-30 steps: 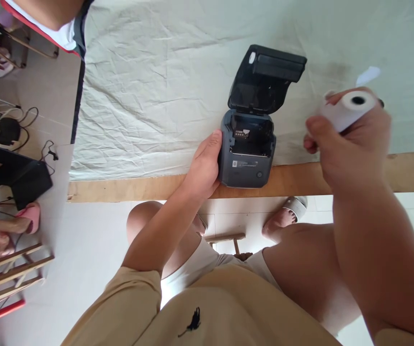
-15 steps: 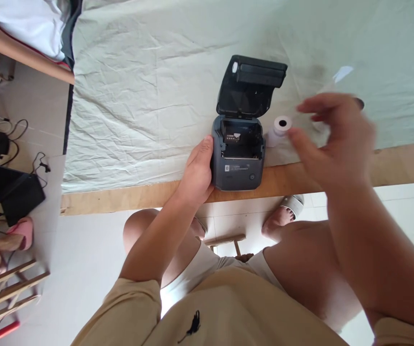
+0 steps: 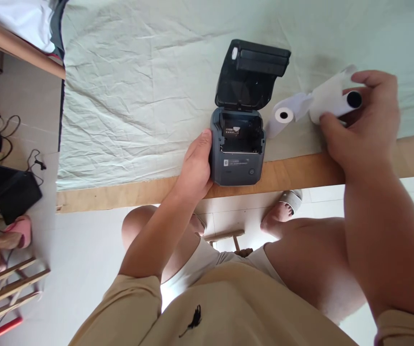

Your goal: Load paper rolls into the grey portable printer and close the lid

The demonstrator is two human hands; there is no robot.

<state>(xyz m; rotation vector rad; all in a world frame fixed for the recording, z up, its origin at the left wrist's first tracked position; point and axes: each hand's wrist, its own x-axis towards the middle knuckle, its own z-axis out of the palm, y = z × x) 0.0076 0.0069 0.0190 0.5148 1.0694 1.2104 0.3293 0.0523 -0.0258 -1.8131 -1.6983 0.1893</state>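
A dark grey portable label printer (image 3: 238,168) stands at the table's front edge, its black lid (image 3: 252,74) tipped up and its paper bay exposed. My left hand (image 3: 200,161) is closed along the printer's left side, thumb on the upper edge. Just right of the printer sits a small white paper roll (image 3: 277,124) with a dark core, a loose flap at its back. Farther right, my right hand (image 3: 372,117) grips a larger white roll (image 3: 327,98) with a black-ended core, thumb on its near side and fingers behind. Part of that roll is hidden by the hand.
Wrinkled pale green cloth (image 3: 138,86) covers the table, leaving a wooden front edge (image 3: 127,196) bare. Below are my knees and a low wooden stool (image 3: 224,236). On the left floor lie cables, a black flat object (image 3: 21,197) and a wooden rack (image 3: 12,293).
My right hand has moved right from near the small roll and closed on the larger roll. The white flap behind the small roll now shows. My left hand stays on the printer.
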